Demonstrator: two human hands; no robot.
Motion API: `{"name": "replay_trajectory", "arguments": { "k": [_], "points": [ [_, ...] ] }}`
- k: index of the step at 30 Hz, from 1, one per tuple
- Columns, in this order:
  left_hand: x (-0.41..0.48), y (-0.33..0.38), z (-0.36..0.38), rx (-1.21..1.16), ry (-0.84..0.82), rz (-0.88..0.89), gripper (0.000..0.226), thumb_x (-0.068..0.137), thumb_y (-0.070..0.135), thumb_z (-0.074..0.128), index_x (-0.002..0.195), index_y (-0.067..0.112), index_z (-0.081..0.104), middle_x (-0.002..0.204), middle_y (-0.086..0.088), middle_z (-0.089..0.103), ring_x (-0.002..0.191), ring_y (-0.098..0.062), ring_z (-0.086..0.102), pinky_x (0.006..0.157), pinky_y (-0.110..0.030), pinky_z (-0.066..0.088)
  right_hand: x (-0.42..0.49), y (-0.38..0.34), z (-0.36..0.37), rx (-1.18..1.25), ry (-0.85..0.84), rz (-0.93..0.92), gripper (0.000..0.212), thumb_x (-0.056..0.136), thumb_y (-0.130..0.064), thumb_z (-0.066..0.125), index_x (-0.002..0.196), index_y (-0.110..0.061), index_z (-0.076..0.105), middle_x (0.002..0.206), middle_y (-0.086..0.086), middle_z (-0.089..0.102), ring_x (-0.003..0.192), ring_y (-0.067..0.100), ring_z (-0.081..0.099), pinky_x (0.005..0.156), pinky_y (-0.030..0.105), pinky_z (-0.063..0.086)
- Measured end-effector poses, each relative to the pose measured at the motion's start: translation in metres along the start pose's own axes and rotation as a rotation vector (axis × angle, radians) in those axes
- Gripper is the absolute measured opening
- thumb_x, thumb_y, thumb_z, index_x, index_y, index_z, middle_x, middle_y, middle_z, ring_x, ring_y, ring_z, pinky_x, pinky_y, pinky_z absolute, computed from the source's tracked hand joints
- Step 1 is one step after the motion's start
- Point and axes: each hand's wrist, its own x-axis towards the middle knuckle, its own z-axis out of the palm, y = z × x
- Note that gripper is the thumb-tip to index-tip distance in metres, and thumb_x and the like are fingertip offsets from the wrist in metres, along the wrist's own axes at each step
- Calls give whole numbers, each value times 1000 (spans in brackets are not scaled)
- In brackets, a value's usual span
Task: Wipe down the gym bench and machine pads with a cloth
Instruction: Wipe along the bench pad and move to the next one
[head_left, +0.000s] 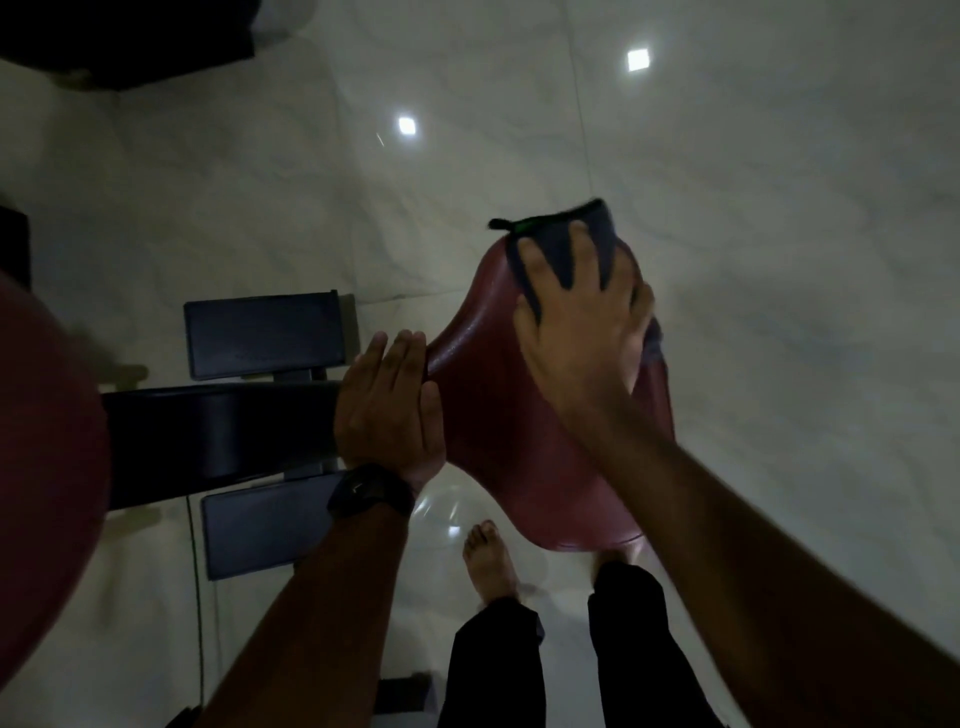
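The right hand (582, 332) covers most of the cloth (600, 223). The frame's left edge cuts off a red pad (47, 467).

The dim room has a pale, glossy tiled floor (779, 260) that mirrors two square lights (638, 60). At the left lie two dark rectangular plates (262, 335), with a thin cable (197, 597) trailing nearby. A dark bulk (130, 36) fills the far corner.

right hand (582, 317) out front, arm extended, fingers spread, palm flat down; left hand (389, 405) lower and nearer, fingers straight and together, forearm angled up from below
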Motion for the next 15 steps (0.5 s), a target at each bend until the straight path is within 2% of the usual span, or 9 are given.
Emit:
{"name": "replay_trajectory", "arguments": {
  "k": [2,3,4,6,8,9,12,15],
  "points": [
    [0,0,1,0,2,8,51,104,31,33,133,3,64,133,-15,66,132,-35,56,112,-49,41,32,12,-5,-34,-22,-218,55,98,-49,43,152,-41,36,162,8,31,136,42,40,103,59,37],
    [0,-1,1,1,3,10,52,105,32,31,133,3,64,133,-15,66,132,-35,56,112,-49,42,49,19,-8,-16,-62,-247,55,98,-50,42,152,-41,35,162,7,32,133,41,42,101,56,38],
    [0,-1,1,0,5,12,52,105,32,31,133,3,64,133,-15,66,132,-35,56,111,-50,42,63,25,-10,26,-112,-213,56,98,-52,41,152,-41,33,161,6,33,131,40,44,100,55,39],
    [-1,-2,1,-4,10,14,50,104,30,33,133,3,63,133,-15,66,132,-35,56,111,-50,42,70,35,-12,151,-156,2,58,98,-52,43,153,-39,32,159,5,34,129,39,45,101,54,39],
    [-1,-2,2,-11,15,7,49,102,29,35,133,3,63,133,-15,66,131,-35,57,112,-50,42,50,33,-8,191,-88,253,60,98,-51,45,155,-38,31,160,6,32,127,38,46,100,53,40],
    [0,-2,3,-12,20,3,49,102,28,36,132,2,64,132,-15,66,131,-35,57,111,-49,42,32,26,-6,157,-23,322,60,98,-49,46,155,-37,31,160,7,33,125,37,48,98,52,41],
    [0,-1,4,-5,26,-8,48,101,28,37,131,2,64,131,-16,67,130,-35,58,111,-49,42,-22,0,1,38,76,344,60,97,-45,49,154,-37,34,159,11,35,128,39,48,96,54,42],
    [-1,-1,2,-15,8,-4,49,101,29,36,133,2,63,132,-16,66,131,-36,57,112,-49,41,-33,-17,4,44,-16,238,61,99,-47,48,157,-38,28,166,9,23,142,45,34,106,63,34]
  ]
}}
